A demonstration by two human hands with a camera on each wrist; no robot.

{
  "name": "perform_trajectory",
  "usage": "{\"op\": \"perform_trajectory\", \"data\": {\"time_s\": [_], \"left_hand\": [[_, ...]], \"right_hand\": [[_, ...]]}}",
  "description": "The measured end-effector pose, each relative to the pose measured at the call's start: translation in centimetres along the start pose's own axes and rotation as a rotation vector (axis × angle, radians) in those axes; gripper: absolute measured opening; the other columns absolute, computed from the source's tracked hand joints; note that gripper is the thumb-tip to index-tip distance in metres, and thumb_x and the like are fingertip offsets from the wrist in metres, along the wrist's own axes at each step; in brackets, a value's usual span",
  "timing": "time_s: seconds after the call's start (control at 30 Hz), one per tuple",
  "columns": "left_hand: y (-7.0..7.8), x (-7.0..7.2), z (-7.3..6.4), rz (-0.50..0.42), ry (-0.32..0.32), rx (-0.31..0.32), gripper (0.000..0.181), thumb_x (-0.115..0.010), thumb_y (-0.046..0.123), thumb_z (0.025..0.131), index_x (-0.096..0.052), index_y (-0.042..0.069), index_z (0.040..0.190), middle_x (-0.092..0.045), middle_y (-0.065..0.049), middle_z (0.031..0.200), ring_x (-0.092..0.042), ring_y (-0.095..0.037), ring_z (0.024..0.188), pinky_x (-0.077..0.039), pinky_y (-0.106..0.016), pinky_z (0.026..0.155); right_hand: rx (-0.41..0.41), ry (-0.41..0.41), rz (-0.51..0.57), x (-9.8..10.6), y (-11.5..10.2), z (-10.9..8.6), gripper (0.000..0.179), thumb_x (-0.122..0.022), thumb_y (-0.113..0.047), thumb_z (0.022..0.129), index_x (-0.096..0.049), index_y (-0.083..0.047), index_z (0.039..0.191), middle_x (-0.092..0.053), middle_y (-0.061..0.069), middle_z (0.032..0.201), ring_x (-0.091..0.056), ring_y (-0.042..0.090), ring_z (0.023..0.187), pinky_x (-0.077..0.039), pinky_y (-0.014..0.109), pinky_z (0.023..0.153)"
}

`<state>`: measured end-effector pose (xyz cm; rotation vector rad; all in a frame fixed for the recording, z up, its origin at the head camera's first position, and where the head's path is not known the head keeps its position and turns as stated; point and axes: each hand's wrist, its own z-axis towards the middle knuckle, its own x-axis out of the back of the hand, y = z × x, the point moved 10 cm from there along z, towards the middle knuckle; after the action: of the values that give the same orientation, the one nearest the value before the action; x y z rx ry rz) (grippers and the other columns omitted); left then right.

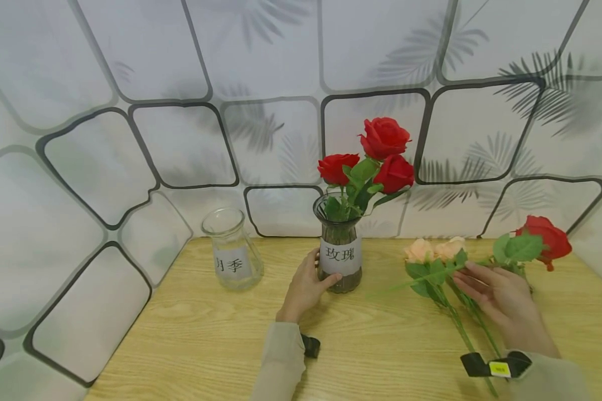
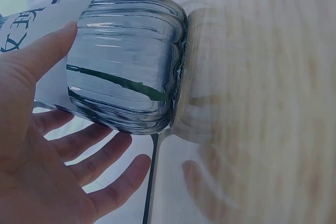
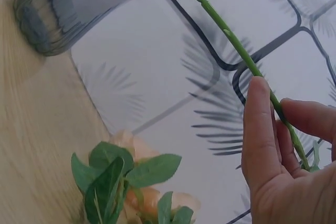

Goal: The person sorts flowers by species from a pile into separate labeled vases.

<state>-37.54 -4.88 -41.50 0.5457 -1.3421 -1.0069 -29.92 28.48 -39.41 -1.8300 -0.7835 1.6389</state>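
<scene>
A dark glass vase with a white label holds three red roses. My left hand grips its lower body from the left; in the left wrist view the thumb lies along the label and the other fingers reach round below. My right hand pinches the green stem of another red rose between thumb and fingers. The stem slants toward the vase, with the bloom to the right of the hand. Peach-coloured flowers lie on the table just behind and below the right hand.
A clear glass vase with a white label stands to the left, with no flowers in it. The wooden table ends against a patterned wall at the back. Long stems of the peach flowers run toward the front edge.
</scene>
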Motion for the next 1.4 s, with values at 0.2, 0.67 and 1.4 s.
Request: {"op": "perform_trajectory", "data": {"time_s": [0.2,0.67,1.4], "left_hand": [[0.0,0.0,0.0,0.007,-0.002,-0.003,0.08,-0.075,0.034,0.095,-0.034,0.0,0.154,-0.049,-0.021,0.145,-0.049,-0.038,0.133,-0.043,-0.057,0.106],[0.1,0.0,0.0,0.012,0.003,-0.008,0.079,-0.075,0.034,0.095,-0.035,0.0,0.154,-0.05,-0.021,0.144,-0.05,-0.038,0.132,-0.043,-0.056,0.105],[-0.3,-0.2,0.1,0.006,-0.003,0.008,0.081,-0.075,0.035,0.094,-0.034,0.0,0.155,-0.048,-0.022,0.146,-0.048,-0.038,0.134,-0.042,-0.057,0.107]], "right_hand": [[-0.057,0.001,0.01,-1.0,0.5,-0.4,0.015,-0.057,-0.003,0.103,-0.071,-0.002,0.097,-0.071,0.011,0.099,-0.074,0.026,0.095,-0.053,0.02,0.053],[0.103,-0.087,0.152,-4.7,-1.1,-0.1,0.016,-0.052,0.007,0.102,-0.068,0.007,0.1,-0.069,0.018,0.093,-0.073,0.03,0.088,-0.06,0.038,0.084],[0.274,-0.053,0.243,-8.4,-2.9,0.0,0.015,-0.057,0.01,0.098,-0.05,0.008,0.111,-0.066,0.02,0.094,-0.072,0.033,0.089,-0.059,0.038,0.084]]}}
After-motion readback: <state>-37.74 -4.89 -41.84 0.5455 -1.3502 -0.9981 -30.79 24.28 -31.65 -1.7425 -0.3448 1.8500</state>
